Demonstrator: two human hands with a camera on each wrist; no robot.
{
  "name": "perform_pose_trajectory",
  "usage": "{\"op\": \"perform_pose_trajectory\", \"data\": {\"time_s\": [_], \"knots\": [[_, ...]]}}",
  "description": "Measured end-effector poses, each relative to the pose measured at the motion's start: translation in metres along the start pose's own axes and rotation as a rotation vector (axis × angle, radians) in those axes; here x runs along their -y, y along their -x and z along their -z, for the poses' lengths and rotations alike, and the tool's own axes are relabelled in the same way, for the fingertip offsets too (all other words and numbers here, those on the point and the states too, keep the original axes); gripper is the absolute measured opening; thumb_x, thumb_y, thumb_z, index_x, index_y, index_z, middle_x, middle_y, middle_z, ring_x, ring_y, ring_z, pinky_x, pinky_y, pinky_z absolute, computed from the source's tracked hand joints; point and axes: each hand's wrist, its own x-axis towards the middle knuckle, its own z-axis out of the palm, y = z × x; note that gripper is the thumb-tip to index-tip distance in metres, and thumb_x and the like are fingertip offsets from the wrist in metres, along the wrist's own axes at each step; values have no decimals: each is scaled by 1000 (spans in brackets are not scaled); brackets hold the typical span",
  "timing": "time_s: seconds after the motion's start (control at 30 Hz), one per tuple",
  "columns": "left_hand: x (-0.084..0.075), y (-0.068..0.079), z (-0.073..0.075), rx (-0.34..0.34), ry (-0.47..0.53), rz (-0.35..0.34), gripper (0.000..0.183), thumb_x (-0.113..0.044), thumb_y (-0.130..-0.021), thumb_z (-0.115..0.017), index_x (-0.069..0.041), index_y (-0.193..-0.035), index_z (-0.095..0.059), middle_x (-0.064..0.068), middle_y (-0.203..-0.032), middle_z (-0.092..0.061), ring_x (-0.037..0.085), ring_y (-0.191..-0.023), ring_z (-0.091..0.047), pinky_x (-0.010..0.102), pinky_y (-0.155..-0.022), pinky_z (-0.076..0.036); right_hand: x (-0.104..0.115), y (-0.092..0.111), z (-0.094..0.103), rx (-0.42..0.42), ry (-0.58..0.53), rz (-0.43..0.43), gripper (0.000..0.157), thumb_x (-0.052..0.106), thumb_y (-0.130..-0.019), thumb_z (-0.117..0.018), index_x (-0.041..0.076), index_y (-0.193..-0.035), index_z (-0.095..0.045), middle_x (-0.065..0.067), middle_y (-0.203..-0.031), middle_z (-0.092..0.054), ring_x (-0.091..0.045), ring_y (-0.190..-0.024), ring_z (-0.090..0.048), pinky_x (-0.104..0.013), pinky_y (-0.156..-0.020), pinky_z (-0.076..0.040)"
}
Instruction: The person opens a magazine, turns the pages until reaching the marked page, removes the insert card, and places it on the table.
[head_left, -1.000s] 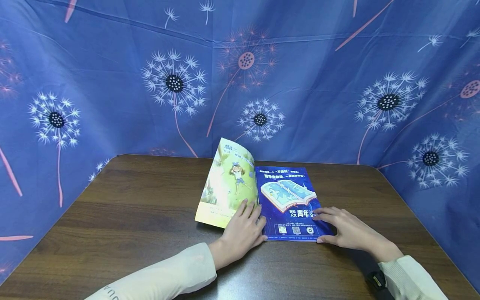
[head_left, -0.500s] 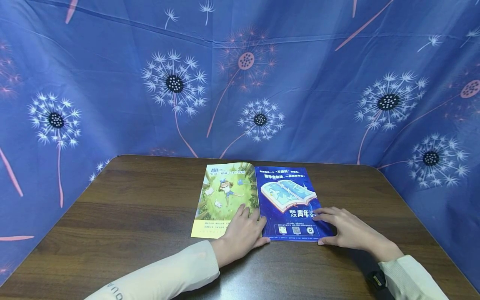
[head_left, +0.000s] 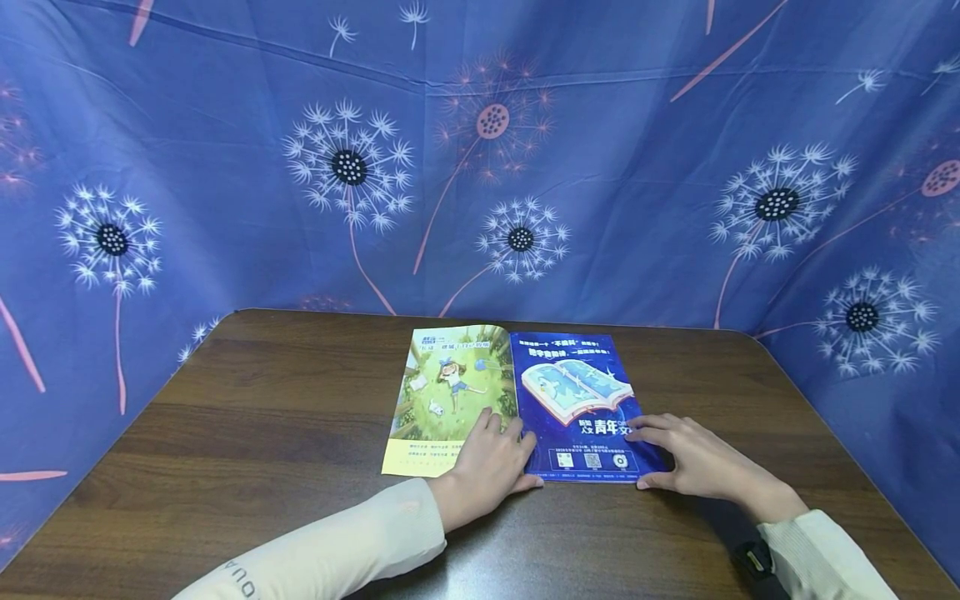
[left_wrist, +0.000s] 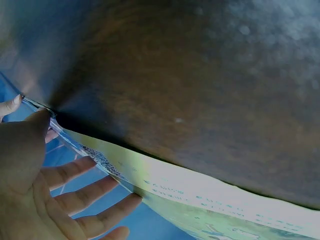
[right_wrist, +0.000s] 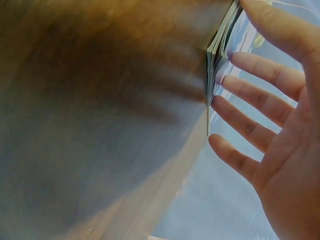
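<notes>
A magazine (head_left: 566, 400) lies spread flat on the table in the head view. Its left page (head_left: 450, 375) is green and yellow with a drawn child, and the right page is dark blue with a drawn book. My left hand (head_left: 491, 458) rests over the lower inner part of the magazine, thumb by the front edge, fingers extended across the fold. At the lower right corner, my right hand (head_left: 697, 462) touches the blue page with spread fingers, its thumb near the front edge. The right wrist view shows several stacked page edges (right_wrist: 215, 75) beside the fingertips.
The brown wooden table (head_left: 300, 400) extends around the magazine on all sides. A blue cloth (head_left: 600, 167) with dandelion prints hangs behind and beside it. A small black object (head_left: 753, 558) sits at the right sleeve's cuff.
The left page, raised and curved one second ago, has come down flat on the left. My left hand has slid slightly right and toward me; the right hand stays put.
</notes>
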Motion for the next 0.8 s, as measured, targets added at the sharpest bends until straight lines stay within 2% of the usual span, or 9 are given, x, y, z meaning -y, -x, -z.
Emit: {"op": "perform_pose_trajectory", "data": {"time_s": [0.8], "knots": [[-5, 1, 2, 4, 14, 35, 55, -69, -78, -41, -23, -101, -61, -4, -98, -62, 21, -86, -58, 37, -91, -41, -3, 1, -2, -12, -6, 0, 56, 53, -69, -71, 17, -111, -64, -9, -123, -57, -33, -113, -51, -56, -89, -40]]}}
